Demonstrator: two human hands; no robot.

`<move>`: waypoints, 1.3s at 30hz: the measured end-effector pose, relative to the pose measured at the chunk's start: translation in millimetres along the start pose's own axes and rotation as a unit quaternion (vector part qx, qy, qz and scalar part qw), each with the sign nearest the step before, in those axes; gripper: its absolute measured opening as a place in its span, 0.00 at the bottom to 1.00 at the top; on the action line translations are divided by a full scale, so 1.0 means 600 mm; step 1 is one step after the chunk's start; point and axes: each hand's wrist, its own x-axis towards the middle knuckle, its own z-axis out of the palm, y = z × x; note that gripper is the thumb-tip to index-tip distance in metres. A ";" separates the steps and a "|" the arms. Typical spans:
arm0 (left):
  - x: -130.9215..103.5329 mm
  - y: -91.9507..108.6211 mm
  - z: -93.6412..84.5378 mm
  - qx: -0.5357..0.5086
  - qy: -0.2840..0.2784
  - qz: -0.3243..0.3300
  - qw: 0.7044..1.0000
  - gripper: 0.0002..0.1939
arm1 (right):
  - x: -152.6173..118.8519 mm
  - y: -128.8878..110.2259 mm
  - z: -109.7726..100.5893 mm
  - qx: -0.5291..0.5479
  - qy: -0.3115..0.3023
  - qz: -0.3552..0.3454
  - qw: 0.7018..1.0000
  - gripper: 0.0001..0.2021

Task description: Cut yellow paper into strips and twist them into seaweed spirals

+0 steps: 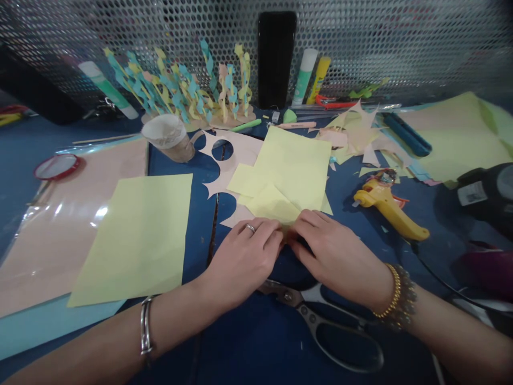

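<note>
Both hands meet at the near edge of a small yellow paper piece [272, 202]. My left hand [250, 251], with a ring on one finger, has its fingers closed on that edge. Opposite it, my right hand [326, 243] pinches the same paper; the fingertips hide the edge itself. Beneath lie a larger yellow sheet [296, 160] and a pink paper [236, 171] with round cut-outs. Just below the hands rests a pair of large metal scissors [316, 318], its blades partly under my left hand.
A yellow glue gun [390, 208] with a cable lies at right. Further left stand a paper cup [170, 139] and several paper-wrapped sticks [196, 93]. A yellow sheet [140, 235] covers pink paper in plastic. A phone [276, 59] leans on the mesh beside glue sticks [305, 77].
</note>
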 end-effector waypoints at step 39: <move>-0.019 0.000 -0.017 -0.025 -0.021 0.080 0.996 0.13 | -0.005 0.010 0.000 0.021 0.025 -0.025 0.999 0.07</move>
